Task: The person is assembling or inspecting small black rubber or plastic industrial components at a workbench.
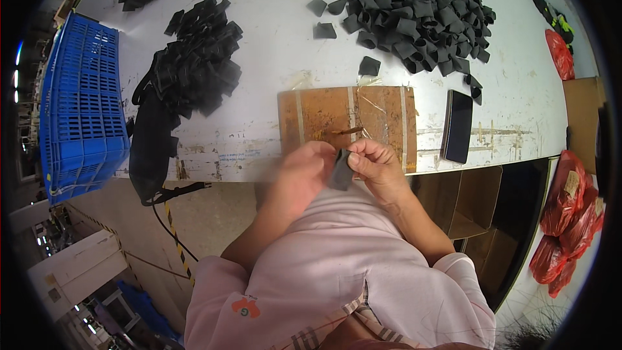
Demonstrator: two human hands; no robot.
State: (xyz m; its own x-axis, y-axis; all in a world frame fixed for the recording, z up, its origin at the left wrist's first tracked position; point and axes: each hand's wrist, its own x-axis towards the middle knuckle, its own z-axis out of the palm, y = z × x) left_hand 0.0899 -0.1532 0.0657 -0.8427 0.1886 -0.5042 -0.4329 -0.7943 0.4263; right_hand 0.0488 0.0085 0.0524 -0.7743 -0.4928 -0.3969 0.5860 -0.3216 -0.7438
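Note:
My right hand (379, 167) pinches a small dark grey fabric piece (341, 172) between thumb and fingers, in front of my body at the table's near edge. Beside it on the left, my left hand (301, 175) is curled close to the same piece. Motion blurs its fingers, so its grip on the fabric is unclear. Just beyond both hands lies a worn brown cardboard sheet (382, 113) with strips of tape. A thin, dark brown pointed object (350, 131) shows over the sheet; its kind is unclear.
A big heap of dark folded fabric pieces (421, 13) covers the far right. Black strips (201, 52) are bunched at left, near a blue plastic crate (87, 104). A smartphone (457, 126) lies right of the cardboard. Red plastic bags (567, 220) sit at far right.

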